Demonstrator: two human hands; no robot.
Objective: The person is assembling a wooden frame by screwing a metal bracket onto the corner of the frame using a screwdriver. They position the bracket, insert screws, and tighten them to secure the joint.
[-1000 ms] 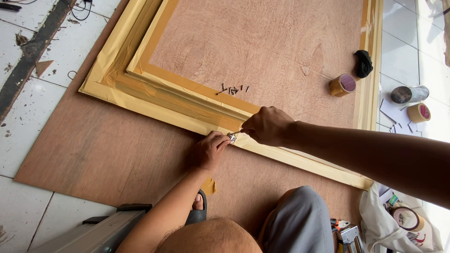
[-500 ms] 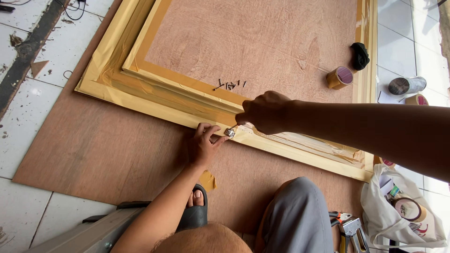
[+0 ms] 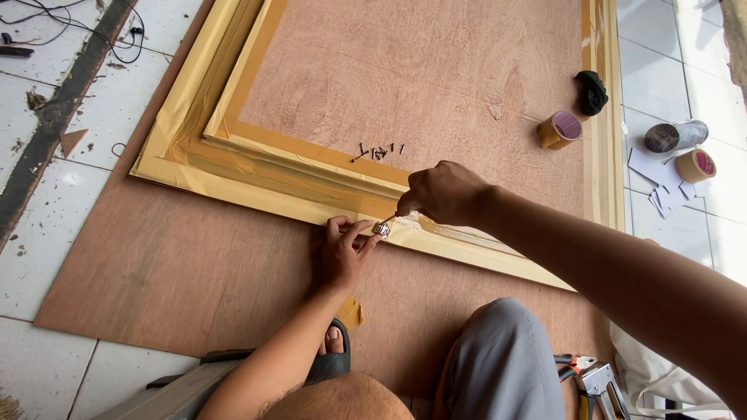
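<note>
Left hand (image 3: 341, 253) pinches a small metal fitting (image 3: 381, 229), hinge or bracket, too small to tell, between thumb and fingertips, pressing it on the outer edge of the yellow wooden frame (image 3: 233, 183). Right hand (image 3: 441, 192) is fisted around a thin tool (image 3: 388, 220), likely a screwdriver; handle is buried in the palm, only the shaft shows, tip touching the fitting.

Key relation: the fitting sits at the left fingertips, just down-left of the right fist. Tool axis slants from the fist down-left into the fitting. Frame rail's long axis runs upper-left to lower-right, crossing under both hands. Left hand is on the part; right hand is a tool-length off.

Around the grip:
- loose screws (image 3: 379, 151) on the board just above the fist, inside the frame
- tape roll (image 3: 560, 129) further right and up, black rag (image 3: 592, 91) beyond it
- second tape roll (image 3: 695, 166) and a silvery tin (image 3: 674, 136) well right, on floor tiles with paper scraps
- staple gun (image 3: 601, 386) and orange-handled pliers (image 3: 574, 362) below right, by the person's knee
- sandalled foot (image 3: 333, 344) directly below the left hand

Surface: frame lies flat on a plywood sheet (image 3: 171, 272), which lies on a white tiled floor (image 3: 47, 233). Cables (image 3: 47, 15) far upper left.
</note>
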